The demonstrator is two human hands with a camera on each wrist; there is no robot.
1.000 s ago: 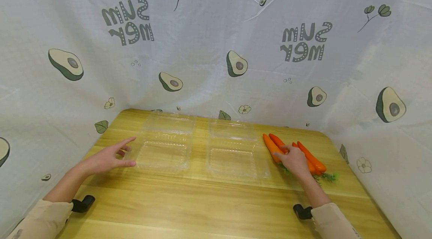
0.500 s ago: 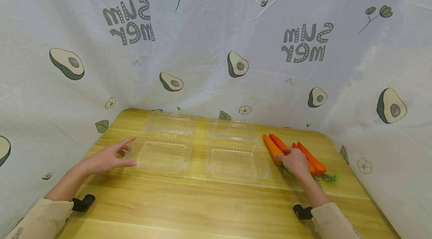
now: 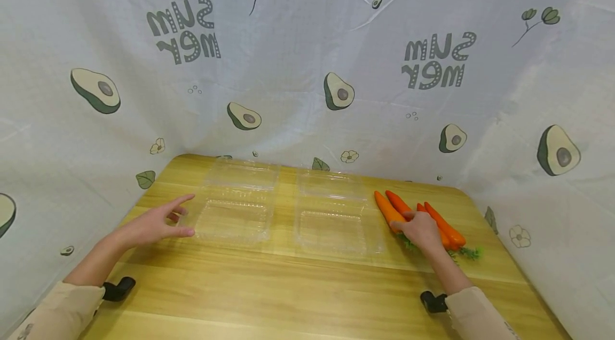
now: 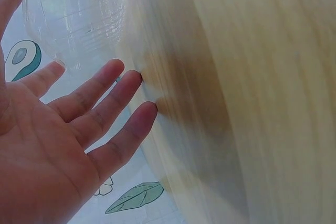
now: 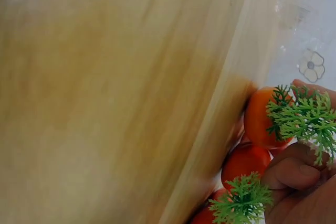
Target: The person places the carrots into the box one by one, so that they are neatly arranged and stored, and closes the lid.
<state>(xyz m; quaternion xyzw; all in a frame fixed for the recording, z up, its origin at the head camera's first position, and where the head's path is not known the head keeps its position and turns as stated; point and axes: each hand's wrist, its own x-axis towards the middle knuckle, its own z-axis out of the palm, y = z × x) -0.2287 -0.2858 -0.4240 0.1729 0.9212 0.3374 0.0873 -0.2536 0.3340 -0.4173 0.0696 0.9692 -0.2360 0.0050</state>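
In the head view, the leftmost carrot [image 3: 386,210] lies on the wooden surface [image 3: 288,292] between the thumb and the bent fingers of the right hand [image 3: 422,232], which appear to pinch it at its two sides, near the thick end. I judge it to be light and stiff, probably of plastic, not fragile but a little slippery because of its shine; the thick part seems the best place for a hold, and the leafy part looks too loose for this. It is plain orange, smooth, and narrows to a point that reaches beyond the fingers. The other carrots [image 3: 449,227], more reddish, lie to the right of these fingers and partly below the hand. The fingers of the left hand [image 3: 154,227] are spread and hold nothing; just beside their tips is the left clear container [image 3: 232,220], and the right clear container [image 3: 331,230] lies farther from them. In the left wrist view, these fingers stand apart, with clear plastic beyond the tips. In the right wrist view, the round orange end is next to the curled fingers, with a green tuft [image 5: 310,119] close against the hand; the full grip is partly hidden there.
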